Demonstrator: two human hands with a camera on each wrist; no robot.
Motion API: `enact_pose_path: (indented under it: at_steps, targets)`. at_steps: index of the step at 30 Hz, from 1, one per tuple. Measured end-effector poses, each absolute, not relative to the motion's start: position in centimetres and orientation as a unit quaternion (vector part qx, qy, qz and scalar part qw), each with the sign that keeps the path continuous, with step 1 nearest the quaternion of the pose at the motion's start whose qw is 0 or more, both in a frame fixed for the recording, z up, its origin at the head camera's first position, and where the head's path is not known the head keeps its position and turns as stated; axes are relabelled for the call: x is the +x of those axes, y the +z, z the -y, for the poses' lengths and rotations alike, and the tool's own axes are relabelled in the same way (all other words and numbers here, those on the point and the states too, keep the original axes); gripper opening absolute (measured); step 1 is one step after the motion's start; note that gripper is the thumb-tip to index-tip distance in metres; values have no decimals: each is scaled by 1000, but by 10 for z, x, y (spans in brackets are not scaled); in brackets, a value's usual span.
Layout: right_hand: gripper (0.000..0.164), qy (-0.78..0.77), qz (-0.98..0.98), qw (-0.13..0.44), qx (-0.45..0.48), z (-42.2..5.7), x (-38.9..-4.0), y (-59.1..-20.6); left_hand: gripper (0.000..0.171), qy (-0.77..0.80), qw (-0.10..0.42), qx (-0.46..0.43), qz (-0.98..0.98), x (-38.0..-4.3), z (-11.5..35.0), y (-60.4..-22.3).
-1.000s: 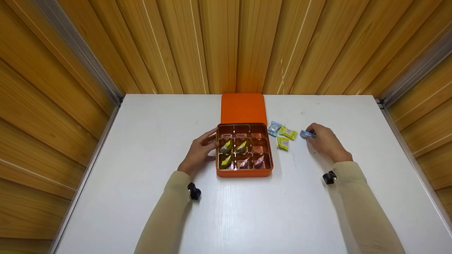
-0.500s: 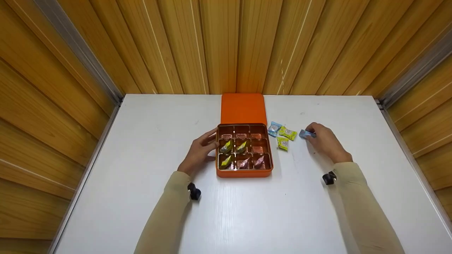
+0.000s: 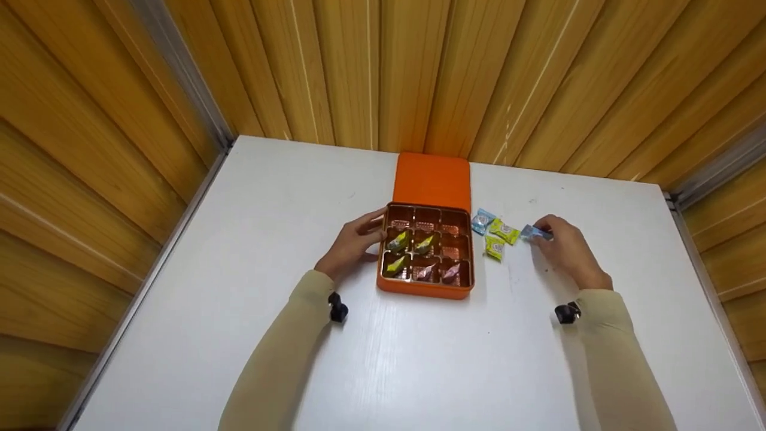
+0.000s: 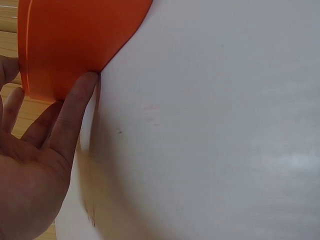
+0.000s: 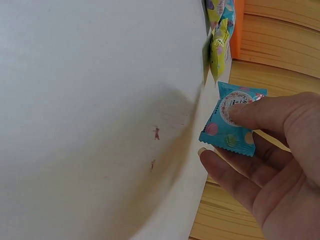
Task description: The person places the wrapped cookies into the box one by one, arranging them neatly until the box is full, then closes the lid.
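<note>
An orange box (image 3: 426, 290) has a tray of several compartments. Three yellow-green wrapped candies, one of them a front-left candy (image 3: 396, 266), and two pink ones, including a front-right candy (image 3: 452, 273), lie in it. My left hand (image 3: 353, 245) rests against the box's left side; in the left wrist view its extended fingers (image 4: 75, 112) touch the orange wall (image 4: 75, 50). Off to the right, my right hand (image 3: 568, 248) pinches a blue-wrapped candy (image 5: 235, 120) between thumb and fingers. Beside the box lie a blue candy (image 3: 483, 221) and two yellow-green candies, one nearer the front (image 3: 494, 248).
Behind the box, an orange lid (image 3: 433, 178) lies flat on the white table (image 3: 419, 365). Wood-patterned panels (image 3: 347, 72) rise along the table's back and sides. Black wrist cameras (image 3: 339, 310) are worn at both cuffs.
The head view has tilted and shifted, so the table and box appear rotated slightly clockwise and moved right. Both hands keep their places: left at the box, right holding the blue candy.
</note>
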State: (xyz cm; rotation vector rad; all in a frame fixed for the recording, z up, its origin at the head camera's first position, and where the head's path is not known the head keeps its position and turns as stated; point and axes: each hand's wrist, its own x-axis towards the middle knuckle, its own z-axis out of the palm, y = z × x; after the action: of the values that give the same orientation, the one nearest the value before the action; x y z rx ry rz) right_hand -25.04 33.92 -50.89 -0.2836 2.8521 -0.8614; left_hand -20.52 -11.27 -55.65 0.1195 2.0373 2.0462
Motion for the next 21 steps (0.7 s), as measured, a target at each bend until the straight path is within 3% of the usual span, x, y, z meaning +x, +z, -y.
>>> enact_pose_path:
  at_steps: [21]
  targets:
    - [24,-322,-932,14,-164,-312,-250,-486,60,691,130,36,-710,-210,114,-558]
